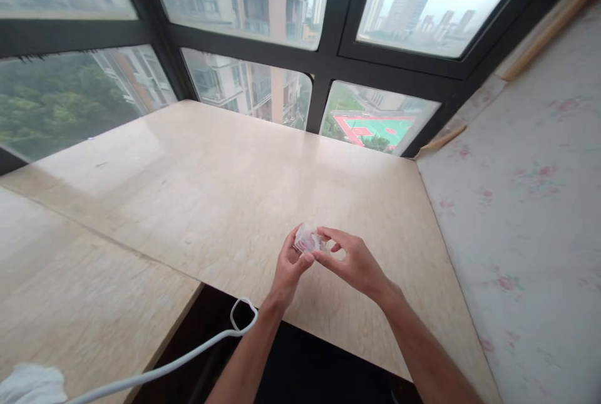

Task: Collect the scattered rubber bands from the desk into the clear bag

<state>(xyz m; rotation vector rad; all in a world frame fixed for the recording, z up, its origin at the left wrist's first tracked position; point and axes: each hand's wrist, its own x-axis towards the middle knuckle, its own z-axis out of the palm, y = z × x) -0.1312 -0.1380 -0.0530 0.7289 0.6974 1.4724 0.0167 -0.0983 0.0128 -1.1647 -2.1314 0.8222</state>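
A small clear plastic item with pinkish marks [307, 238] is held between both hands above the beige stone sill [244, 203]. My left hand [290, 269] wraps round its left side, thumb toward the bottom. On the right, my right hand [345, 253] pinches the item's right edge with thumb and fingertips. The item's exact shape is too small and blurred to tell.
A white cable or tube [188, 354] with a looped end runs along the lower left. White crumpled cloth or tissue [32, 384] lies at the bottom-left corner. Dark-framed windows [244, 53] stand behind the sill, and a floral-papered wall [530, 222] rises on the right.
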